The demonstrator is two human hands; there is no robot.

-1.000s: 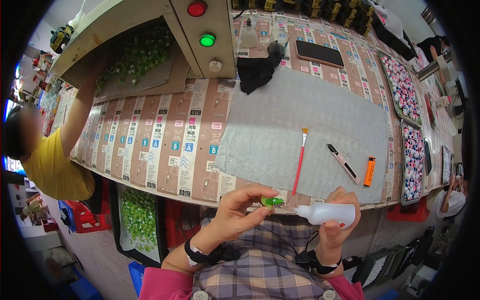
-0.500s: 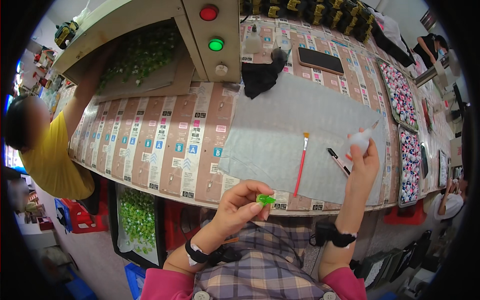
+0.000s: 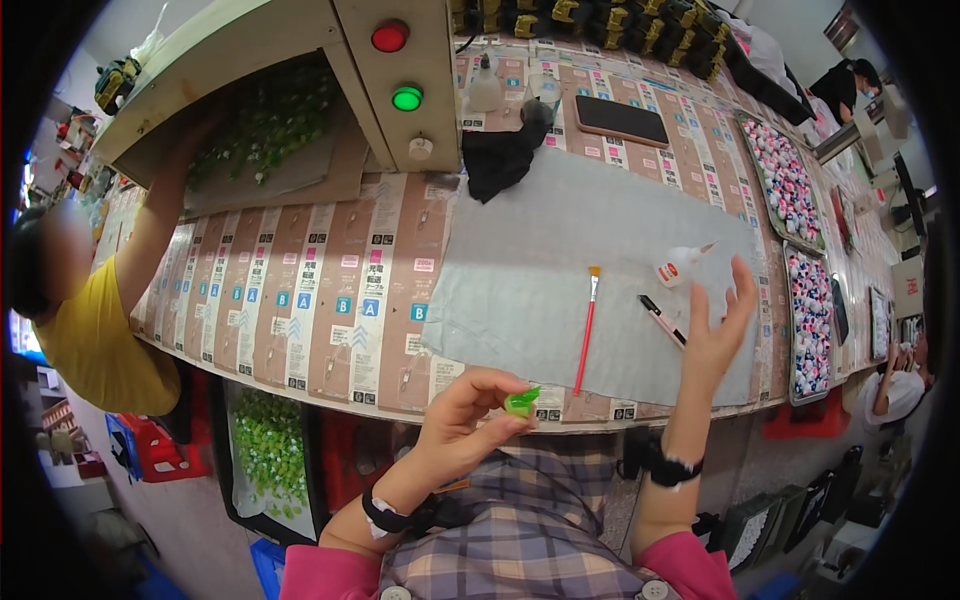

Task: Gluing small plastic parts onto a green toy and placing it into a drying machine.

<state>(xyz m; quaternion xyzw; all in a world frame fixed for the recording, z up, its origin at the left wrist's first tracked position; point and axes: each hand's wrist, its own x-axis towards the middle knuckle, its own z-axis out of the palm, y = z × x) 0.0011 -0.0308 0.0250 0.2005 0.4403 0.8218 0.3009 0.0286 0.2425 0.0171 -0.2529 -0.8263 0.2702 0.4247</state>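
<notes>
Pinched between the thumb and fingers of my left hand (image 3: 468, 418) is a small glossy green piece (image 3: 521, 402), just over the table's near edge. My right hand (image 3: 718, 325) is open, fingers spread and holding nothing. Just beyond those fingers, on the grey sheet (image 3: 520, 270), is a small white squeeze bottle (image 3: 678, 268) with a red label and a thin pointed nozzle. Between my hands lie a red-handled brush (image 3: 586, 335) and a black-and-pink pen (image 3: 662, 318).
Behind the sheet are a black cloth (image 3: 498, 163), a phone (image 3: 622, 121) and another white bottle (image 3: 486, 88). Trays of colourful small pieces (image 3: 810, 325) line the right. A machine (image 3: 395, 120) stands at left; beside it, a person in yellow (image 3: 105, 340) reaches inside.
My right hand has let go of the white squeeze bottle, which now rests on the sheet, and its fingers have spread. The green piece has turned slightly in my left hand.
</notes>
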